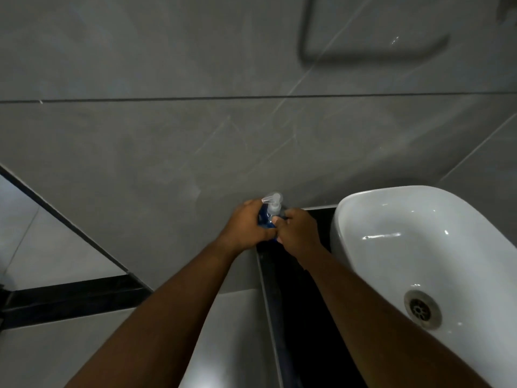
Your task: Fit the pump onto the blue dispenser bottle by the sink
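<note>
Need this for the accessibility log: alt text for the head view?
Two bare hands grip a blue dispenser bottle with its clear pump on top, left hand and right hand on either side. A white sink sits right, below grey wall tiles.

Blue bottle [264,219], white sink [419,219]

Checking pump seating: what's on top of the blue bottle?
A clear pump sits atop the blue bottle, nozzle pointing left. The left hand and right hand wrap the bottle, hiding most of its body and base. Whether the collar is fully seated can't be told.
</note>
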